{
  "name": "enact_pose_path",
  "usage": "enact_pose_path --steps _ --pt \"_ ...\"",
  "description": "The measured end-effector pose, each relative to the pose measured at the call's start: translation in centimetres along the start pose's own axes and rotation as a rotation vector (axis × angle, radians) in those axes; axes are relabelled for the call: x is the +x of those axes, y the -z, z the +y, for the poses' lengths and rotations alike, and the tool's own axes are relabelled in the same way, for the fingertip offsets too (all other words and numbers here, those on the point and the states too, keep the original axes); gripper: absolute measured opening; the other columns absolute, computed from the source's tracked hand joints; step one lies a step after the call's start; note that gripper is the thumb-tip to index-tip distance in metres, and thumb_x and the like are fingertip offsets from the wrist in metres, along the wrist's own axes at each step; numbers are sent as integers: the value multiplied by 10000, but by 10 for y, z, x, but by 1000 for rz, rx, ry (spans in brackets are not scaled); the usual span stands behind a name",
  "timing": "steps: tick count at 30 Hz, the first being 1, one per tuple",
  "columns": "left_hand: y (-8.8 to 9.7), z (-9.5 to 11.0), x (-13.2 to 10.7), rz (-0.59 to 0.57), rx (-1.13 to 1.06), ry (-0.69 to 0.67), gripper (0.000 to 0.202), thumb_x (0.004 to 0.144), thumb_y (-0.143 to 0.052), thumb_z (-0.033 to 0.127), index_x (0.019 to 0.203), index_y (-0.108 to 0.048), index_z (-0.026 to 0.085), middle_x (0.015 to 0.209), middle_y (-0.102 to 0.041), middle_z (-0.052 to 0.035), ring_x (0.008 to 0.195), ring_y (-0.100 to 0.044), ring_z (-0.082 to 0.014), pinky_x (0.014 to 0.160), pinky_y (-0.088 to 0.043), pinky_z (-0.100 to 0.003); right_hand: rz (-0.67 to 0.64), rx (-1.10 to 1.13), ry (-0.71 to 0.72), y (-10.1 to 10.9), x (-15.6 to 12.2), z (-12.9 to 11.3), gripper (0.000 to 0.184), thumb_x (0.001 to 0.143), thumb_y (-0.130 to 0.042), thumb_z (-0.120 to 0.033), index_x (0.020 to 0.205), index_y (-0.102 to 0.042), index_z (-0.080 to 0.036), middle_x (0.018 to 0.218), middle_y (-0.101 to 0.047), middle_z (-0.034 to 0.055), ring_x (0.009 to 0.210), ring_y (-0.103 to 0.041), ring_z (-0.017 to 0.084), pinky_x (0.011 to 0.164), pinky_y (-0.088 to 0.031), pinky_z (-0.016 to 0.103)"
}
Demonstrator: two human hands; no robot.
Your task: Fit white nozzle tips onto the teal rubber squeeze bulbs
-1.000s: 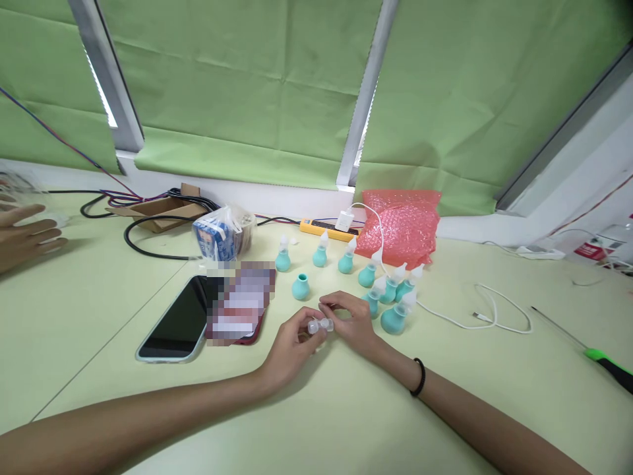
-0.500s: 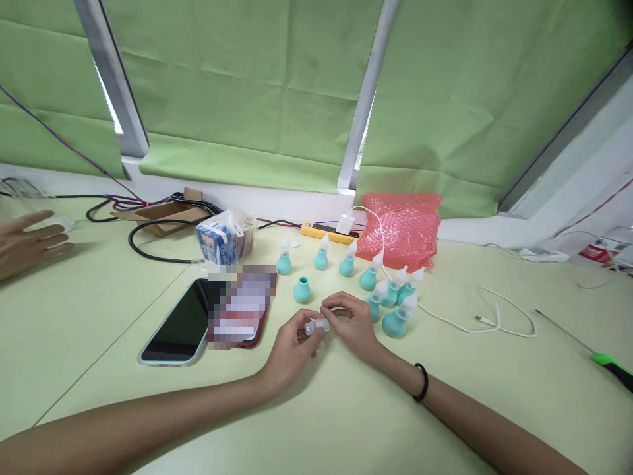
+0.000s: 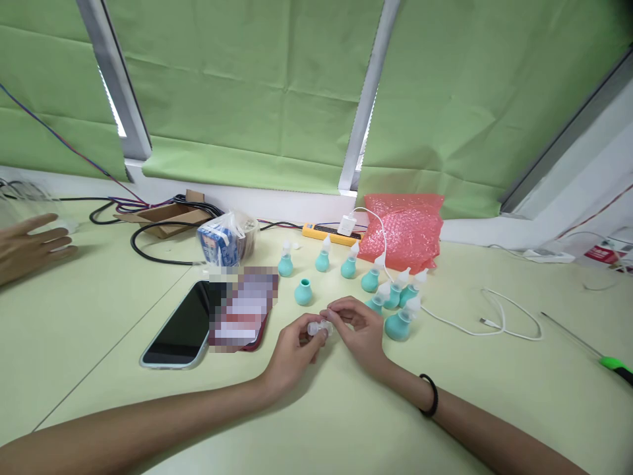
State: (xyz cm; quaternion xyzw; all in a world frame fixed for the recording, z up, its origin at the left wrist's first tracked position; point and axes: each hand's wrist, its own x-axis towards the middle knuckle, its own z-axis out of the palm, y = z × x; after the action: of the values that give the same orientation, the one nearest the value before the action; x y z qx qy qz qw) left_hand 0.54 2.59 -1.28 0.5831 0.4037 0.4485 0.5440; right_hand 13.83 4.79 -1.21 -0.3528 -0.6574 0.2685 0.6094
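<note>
My left hand (image 3: 293,346) is closed on a small clear plastic nozzle part (image 3: 319,328), held sideways just above the table. Thumb and fingers of my right hand (image 3: 360,330) pinch together at the part's right end; whatever lies between those fingertips is too small to make out. Beyond my hands stands a teal rubber bulb (image 3: 303,292) with its mouth open and no tip on it. Several teal bulbs with clear pointed tips, which look like nasal aspirators (image 3: 397,323), stand in a curve behind and right of my right hand.
Left of my hands lie a black-screened phone (image 3: 175,326) and a second phone (image 3: 247,310). Behind are a bagged blue pack (image 3: 220,244), a yellow power strip (image 3: 321,233) and red bubble wrap (image 3: 403,231). A white cable (image 3: 459,326) and screwdriver (image 3: 610,364) lie right. Another person's hand (image 3: 34,244) rests far left.
My right hand has shifted slightly right and its fingers now meet the end of the clear part. My left hand keeps hold of it. The view has moved a little.
</note>
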Motion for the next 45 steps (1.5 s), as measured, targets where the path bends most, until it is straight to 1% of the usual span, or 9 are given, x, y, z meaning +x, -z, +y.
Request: enact_pose_path --steps 4,7,12,18,23,27,32,39,45 --pt "1 0 1 2 -6 -18 265 767 -499 334 932 -532 129 559 -445 31 495 -429 -93 486 -351 -216 -49 -123 196 0 -2 -1 116 696 -566 -75 743 -598 -176 714 -608 38 685 -592 155 596 -517 284" --pt "1 3 1 8 -19 -18 256 765 -505 317 932 -529 125 549 -437 34 498 -430 -96 496 -356 -223 -69 -191 289 1 -3 -2 153 701 -552 -58 774 -601 -184 724 -632 40 707 -601 161 635 -510 301" --pt "0 6 0 20 -55 -2 246 754 -518 297 927 -533 124 557 -446 31 500 -429 -96 493 -359 -223 -75 -219 348 1 -1 -1 176 690 -551 -33 769 -591 -186 722 -640 38 722 -604 166 656 -502 311" --pt "0 3 1 5 -82 -16 231 772 -502 327 907 -528 142 559 -439 34 505 -421 -91 488 -350 -214 -55 -205 379 0 -1 0 196 671 -560 -15 751 -582 -193 669 -618 22 633 -568 149 573 -484 299" --pt "1 1 1 -7 -83 -32 210 788 -480 332 899 -503 156 542 -405 47 498 -408 -90 475 -335 -207 -83 -184 426 0 -2 1 246 676 -544 15 794 -588 -197 712 -631 28 686 -591 148 609 -499 291" --pt "2 1 1 -15 -68 -34 208 790 -476 326 899 -507 152 547 -399 46 496 -398 -89 467 -329 -204 -78 -178 469 0 -1 0 259 661 -555 20 795 -592 -199 703 -641 18 666 -598 142 617 -504 290" --pt "1 1 1 -10 -73 -35 221 795 -467 329 916 -503 148 558 -394 43 503 -394 -88 473 -327 -206 -77 -198 433 0 0 -3 200 677 -548 -28 762 -596 -203 688 -647 21 652 -605 155 610 -509 304" --pt "1 0 -1 6 -78 -43 211 796 -469 331 938 -465 175 549 -403 50 504 -408 -90 472 -325 -196 -89 -186 385 1 -1 -4 196 684 -552 -47 772 -599 -215 693 -650 22 653 -605 162 621 -508 318" --pt "1 -1 0 16 -73 -51 139 799 -474 295 885 -452 187 561 -407 51 521 -421 -92 500 -353 -202 -159 -78 224 1 0 -7 161 678 -583 -71 775 -625 -193 706 -635 37 659 -590 158 613 -503 310"
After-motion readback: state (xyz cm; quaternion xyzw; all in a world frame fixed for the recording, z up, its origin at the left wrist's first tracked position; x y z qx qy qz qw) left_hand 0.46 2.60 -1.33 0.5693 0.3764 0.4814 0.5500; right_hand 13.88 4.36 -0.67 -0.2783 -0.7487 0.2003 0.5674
